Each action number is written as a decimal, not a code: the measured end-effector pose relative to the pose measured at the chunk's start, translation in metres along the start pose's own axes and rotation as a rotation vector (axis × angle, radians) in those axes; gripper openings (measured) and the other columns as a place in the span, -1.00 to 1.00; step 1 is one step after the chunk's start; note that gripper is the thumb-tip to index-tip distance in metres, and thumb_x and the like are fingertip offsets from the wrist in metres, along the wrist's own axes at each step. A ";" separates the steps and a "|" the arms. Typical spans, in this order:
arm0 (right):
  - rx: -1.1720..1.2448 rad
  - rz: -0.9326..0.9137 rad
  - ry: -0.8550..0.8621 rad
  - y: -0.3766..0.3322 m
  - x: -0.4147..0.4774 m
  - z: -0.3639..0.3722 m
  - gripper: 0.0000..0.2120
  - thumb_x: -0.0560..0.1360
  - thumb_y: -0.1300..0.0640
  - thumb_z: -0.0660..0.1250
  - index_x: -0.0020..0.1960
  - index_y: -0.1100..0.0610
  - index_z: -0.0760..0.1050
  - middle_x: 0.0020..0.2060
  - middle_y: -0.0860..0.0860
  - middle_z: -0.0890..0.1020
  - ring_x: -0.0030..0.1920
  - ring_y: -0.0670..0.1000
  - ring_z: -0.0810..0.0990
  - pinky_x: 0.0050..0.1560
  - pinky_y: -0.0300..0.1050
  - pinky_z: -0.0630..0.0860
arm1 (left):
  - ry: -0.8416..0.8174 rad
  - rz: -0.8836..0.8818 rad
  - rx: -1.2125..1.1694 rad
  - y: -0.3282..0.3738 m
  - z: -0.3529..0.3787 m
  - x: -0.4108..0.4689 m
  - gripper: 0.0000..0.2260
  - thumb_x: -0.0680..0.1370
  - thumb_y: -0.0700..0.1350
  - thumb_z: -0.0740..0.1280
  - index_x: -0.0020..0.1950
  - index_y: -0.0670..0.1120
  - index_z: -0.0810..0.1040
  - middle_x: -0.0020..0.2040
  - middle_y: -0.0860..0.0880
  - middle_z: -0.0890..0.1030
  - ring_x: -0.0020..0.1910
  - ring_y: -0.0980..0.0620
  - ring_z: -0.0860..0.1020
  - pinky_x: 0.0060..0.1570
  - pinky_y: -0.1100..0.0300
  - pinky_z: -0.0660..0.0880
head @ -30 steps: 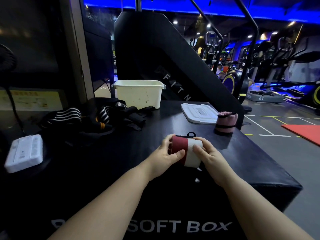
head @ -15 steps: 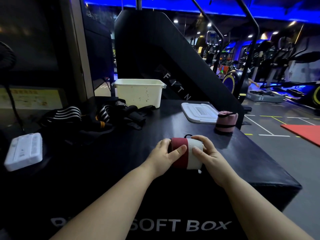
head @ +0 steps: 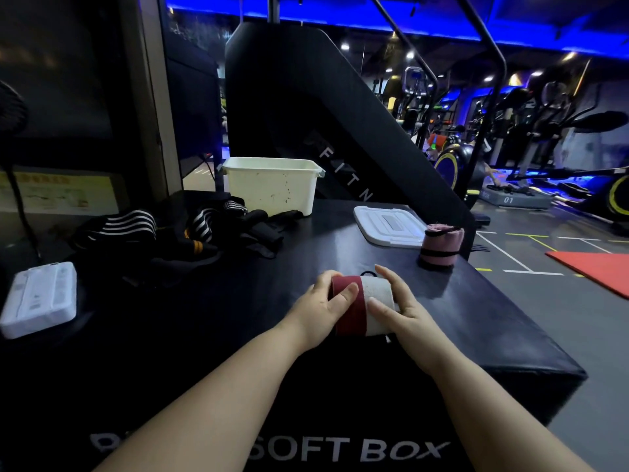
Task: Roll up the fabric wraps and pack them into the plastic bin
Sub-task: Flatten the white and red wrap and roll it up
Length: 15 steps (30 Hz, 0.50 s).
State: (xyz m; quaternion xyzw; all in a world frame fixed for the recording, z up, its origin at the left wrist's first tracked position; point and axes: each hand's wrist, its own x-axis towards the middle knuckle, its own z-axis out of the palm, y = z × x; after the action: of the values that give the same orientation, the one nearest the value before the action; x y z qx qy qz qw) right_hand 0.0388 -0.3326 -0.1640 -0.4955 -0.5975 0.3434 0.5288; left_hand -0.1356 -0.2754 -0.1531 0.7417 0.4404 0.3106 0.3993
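Observation:
A rolled wrap, dark red on its left half and white on its right (head: 364,301), lies on the black soft box between both hands. My left hand (head: 323,310) grips its red end, thumb across the front. My right hand (head: 398,310) grips the white end, fingers curled over the top. A small black loop sticks out behind the roll. A pink rolled wrap (head: 440,245) stands upright to the right. A pile of unrolled black wraps with white and orange stripes (head: 177,233) lies at the left. The white plastic bin (head: 272,185) stands open at the back.
The bin's white lid (head: 388,226) lies flat beside the pink roll. A white flat device (head: 39,298) sits at the box's left edge. The box's right edge drops to the gym floor. A large black machine rises behind the bin.
The roll and both hands have shifted slightly nearer and lower on the box. My right fingers have wrapped further over the white end.

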 end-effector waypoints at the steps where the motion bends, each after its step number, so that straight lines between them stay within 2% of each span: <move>1: 0.018 -0.008 -0.002 -0.002 -0.001 0.001 -0.51 0.34 -0.17 0.42 0.25 -0.35 0.41 0.24 -0.09 0.52 0.10 0.06 0.62 0.13 -0.01 0.59 | 0.010 -0.006 0.019 0.000 0.001 0.001 -0.42 0.46 0.39 0.13 0.37 0.11 0.33 0.27 -0.05 0.47 0.27 -0.07 0.45 0.33 -0.01 0.36; 5: 0.007 -0.008 0.042 -0.002 0.001 0.003 -0.60 0.34 -0.18 0.40 0.18 -0.30 0.47 0.09 -0.05 0.64 0.03 0.19 0.64 0.14 0.17 0.57 | 0.046 -0.003 0.059 0.001 0.002 -0.001 -0.53 0.60 0.25 0.13 0.48 0.18 0.23 0.42 -0.03 0.34 0.39 -0.07 0.34 0.41 0.05 0.24; 7: -0.022 -0.007 0.071 -0.001 0.003 0.003 -0.66 0.39 -0.14 0.38 0.15 -0.31 0.48 0.07 -0.07 0.65 0.04 0.07 0.66 0.15 0.09 0.58 | 0.040 0.050 0.057 0.000 0.002 -0.003 -0.52 0.61 0.20 0.15 0.52 0.23 0.16 0.47 0.00 0.25 0.45 -0.04 0.25 0.41 0.13 0.16; 10: -0.072 0.006 0.100 -0.002 0.006 0.003 -0.70 0.45 -0.13 0.36 0.17 -0.28 0.47 0.09 -0.06 0.65 0.06 -0.05 0.65 0.15 0.00 0.57 | -0.004 0.090 0.044 0.000 0.000 -0.004 -0.50 0.60 0.15 0.23 0.52 0.24 0.16 0.48 0.04 0.22 0.47 0.02 0.16 0.39 0.18 0.09; 11: -0.094 0.000 0.111 -0.002 0.007 0.003 -0.69 0.44 -0.15 0.35 0.18 -0.25 0.47 0.11 -0.05 0.64 0.07 -0.08 0.63 0.15 -0.06 0.57 | -0.020 0.084 0.034 -0.001 -0.001 -0.004 -0.47 0.58 0.16 0.27 0.51 0.24 0.17 0.47 0.05 0.22 0.47 0.03 0.15 0.43 0.16 0.09; 13: -0.173 -0.022 0.134 -0.002 0.007 0.004 -0.63 0.44 -0.17 0.32 0.24 -0.19 0.44 0.21 -0.04 0.52 0.14 -0.25 0.52 0.14 -0.35 0.47 | -0.045 0.075 -0.004 -0.001 -0.002 -0.003 -0.39 0.47 0.24 0.31 0.49 0.26 0.19 0.45 0.07 0.23 0.45 0.03 0.20 0.48 0.07 0.14; 15: -0.222 -0.043 0.124 -0.004 0.005 0.004 -0.65 0.54 -0.05 0.32 0.31 -0.17 0.37 0.28 -0.06 0.37 0.18 -0.45 0.34 0.09 -0.60 0.28 | -0.041 0.063 -0.036 -0.001 -0.003 -0.003 -0.38 0.42 0.27 0.30 0.46 0.26 0.24 0.42 0.07 0.26 0.41 0.04 0.28 0.46 0.03 0.22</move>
State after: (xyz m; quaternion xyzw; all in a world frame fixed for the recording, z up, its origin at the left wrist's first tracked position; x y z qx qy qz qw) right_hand 0.0343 -0.3287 -0.1599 -0.5582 -0.6085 0.2327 0.5138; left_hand -0.1395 -0.2773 -0.1526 0.7541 0.4029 0.3154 0.4117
